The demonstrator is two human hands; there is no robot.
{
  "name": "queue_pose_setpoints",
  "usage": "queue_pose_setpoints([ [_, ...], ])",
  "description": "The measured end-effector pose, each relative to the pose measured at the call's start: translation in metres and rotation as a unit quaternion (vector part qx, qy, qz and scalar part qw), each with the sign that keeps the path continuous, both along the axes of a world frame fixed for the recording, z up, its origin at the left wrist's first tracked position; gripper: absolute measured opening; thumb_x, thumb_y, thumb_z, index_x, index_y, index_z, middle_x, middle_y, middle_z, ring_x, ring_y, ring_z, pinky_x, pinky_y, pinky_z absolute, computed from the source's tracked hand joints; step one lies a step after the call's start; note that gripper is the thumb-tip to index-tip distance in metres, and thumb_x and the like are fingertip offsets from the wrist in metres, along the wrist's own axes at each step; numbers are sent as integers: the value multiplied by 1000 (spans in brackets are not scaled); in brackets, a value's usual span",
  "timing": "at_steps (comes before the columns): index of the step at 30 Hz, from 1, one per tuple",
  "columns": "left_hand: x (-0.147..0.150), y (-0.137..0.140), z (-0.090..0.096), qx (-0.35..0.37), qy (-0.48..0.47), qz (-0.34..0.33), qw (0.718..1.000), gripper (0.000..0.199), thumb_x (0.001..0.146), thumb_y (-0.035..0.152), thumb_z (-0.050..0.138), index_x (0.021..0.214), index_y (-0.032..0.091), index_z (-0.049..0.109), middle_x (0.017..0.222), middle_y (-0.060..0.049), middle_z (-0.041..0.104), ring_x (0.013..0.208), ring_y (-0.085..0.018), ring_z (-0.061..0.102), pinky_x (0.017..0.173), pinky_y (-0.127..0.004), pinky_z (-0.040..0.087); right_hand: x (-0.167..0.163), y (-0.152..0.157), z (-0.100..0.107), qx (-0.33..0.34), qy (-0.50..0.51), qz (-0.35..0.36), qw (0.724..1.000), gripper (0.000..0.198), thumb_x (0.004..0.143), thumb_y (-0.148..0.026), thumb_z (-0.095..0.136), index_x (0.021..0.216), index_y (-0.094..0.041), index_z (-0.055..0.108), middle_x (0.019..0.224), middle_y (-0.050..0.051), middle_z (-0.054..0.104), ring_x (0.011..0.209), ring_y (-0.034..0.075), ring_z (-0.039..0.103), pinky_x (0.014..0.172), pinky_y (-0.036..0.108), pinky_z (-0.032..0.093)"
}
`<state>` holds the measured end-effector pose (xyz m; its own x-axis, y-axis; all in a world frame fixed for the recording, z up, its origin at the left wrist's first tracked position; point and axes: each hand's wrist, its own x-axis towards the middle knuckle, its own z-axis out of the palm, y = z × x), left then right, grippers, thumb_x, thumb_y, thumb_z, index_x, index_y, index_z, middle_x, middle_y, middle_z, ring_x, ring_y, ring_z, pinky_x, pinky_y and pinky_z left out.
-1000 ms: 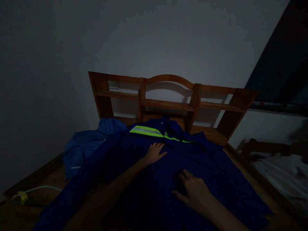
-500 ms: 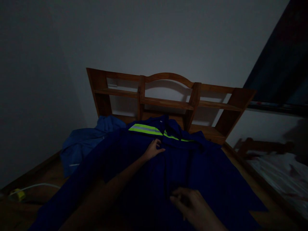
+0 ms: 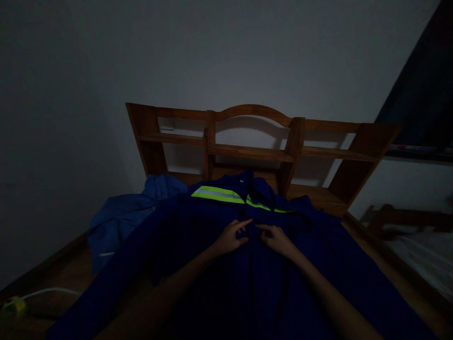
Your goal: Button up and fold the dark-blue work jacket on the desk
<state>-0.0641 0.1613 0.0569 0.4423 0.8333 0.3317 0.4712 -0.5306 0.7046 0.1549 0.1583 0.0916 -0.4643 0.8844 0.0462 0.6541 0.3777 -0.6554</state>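
A dark blue work jacket (image 3: 201,224) lies spread out in front of me, its collar end toward the wooden headboard. Yellow-green and silver reflective strips (image 3: 217,194) cross its chest. Over the middle of the jacket's front, just below the strips, is my left hand (image 3: 230,237), index finger stretched out and thumb apart. Facing it from the other side, my right hand (image 3: 276,239) has its index finger pointing at the same front edge, thumb apart too. No cloth shows gripped in either hand. The lower jacket is lost in dimness.
Behind the jacket stands a wooden headboard with shelves (image 3: 253,152) against a pale wall. A lighter blue garment (image 3: 122,219) lies at left. A pale cable (image 3: 53,289) and a yellow object (image 3: 18,304) are at lower left. A dark curtain (image 3: 421,89) hangs at right.
My right hand has moved up and forward to beside my left hand. My left hand has shifted slightly down and right in the picture, its index finger now extended.
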Motion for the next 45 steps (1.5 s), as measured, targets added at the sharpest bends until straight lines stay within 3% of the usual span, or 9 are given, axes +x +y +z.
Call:
queue_pose_setpoints([
  [7, 5, -8, 7, 7, -7, -37, 999, 75, 75, 41, 63, 140, 26, 29, 122, -6, 48, 102, -18, 48, 94, -33, 35, 0, -19, 1, 92, -46, 20, 994, 44, 81, -44, 52, 119, -23, 49, 85, 1, 59, 73, 13, 56, 65, 24, 40],
  [11, 6, -10, 8, -11, -41, -63, 997, 86, 73, 41, 65, 144, 24, 18, 135, -10, 37, 113, -20, 45, 97, -34, 35, 3, -19, 1, 141, -155, -17, 978, 74, 76, -66, 47, 137, -27, 33, 122, 11, 47, 104, 26, 52, 82, 37, 40],
  [14, 7, -7, 5, -23, -92, -59, 994, 88, 71, 37, 67, 144, 23, 19, 144, -12, 22, 116, -22, 44, 94, -33, 39, 6, -19, 1, 140, -186, -50, 971, 90, 70, -76, 42, 143, -27, 22, 127, 13, 41, 106, 31, 50, 82, 43, 40],
  [17, 6, -4, 2, -62, -126, -60, 988, 87, 70, 34, 68, 143, 23, 22, 145, -14, 20, 114, -24, 47, 90, -33, 43, 3, -23, 5, 167, -156, -42, 973, 85, 71, -70, 49, 140, -25, 27, 126, 11, 41, 103, 27, 51, 83, 39, 41],
  [23, 6, -3, 10, -100, -157, -123, 975, 89, 74, 22, 63, 145, 19, 11, 141, -18, 27, 119, -25, 44, 89, -33, 43, -8, -34, 18, 192, -63, 95, 975, 23, 88, -31, 45, 104, -23, 59, 100, 1, 52, 81, 9, 51, 73, 21, 38],
  [28, 6, -3, 15, -92, -142, -152, 974, 91, 76, 20, 60, 146, 21, 1, 145, -17, 18, 122, -27, 40, 87, -31, 44, -5, -33, 14, 203, -145, 84, 965, 31, 91, -34, 39, 114, -29, 58, 94, 0, 54, 78, 9, 52, 67, 23, 35],
  [33, 6, 2, 8, -56, -123, -98, 986, 96, 71, 10, 57, 145, 27, -1, 148, -15, 4, 123, -28, 39, 78, -27, 47, 12, -18, 9, 227, -230, -5, 946, 35, 91, -40, 36, 114, -30, 60, 94, 3, 54, 75, 13, 54, 62, 26, 32],
  [37, 6, 2, 4, -20, -96, -59, 993, 94, 70, 12, 60, 146, 24, 6, 147, -14, 9, 122, -26, 40, 83, -29, 46, 34, -1, 12, 218, -150, -44, 963, 33, 90, -36, 39, 117, -30, 58, 94, 2, 55, 78, 12, 53, 65, 24, 35],
  [45, 3, 24, -2, 4, -74, -45, 996, 82, 75, 16, 53, 145, 24, 10, 146, -13, 17, 95, -14, 55, 72, -24, 47, 19, 1, -2, 104, 21, 77, 991, 33, 86, -32, 49, 115, -22, 61, 82, 2, 52, 75, 9, 49, 69, 21, 37],
])
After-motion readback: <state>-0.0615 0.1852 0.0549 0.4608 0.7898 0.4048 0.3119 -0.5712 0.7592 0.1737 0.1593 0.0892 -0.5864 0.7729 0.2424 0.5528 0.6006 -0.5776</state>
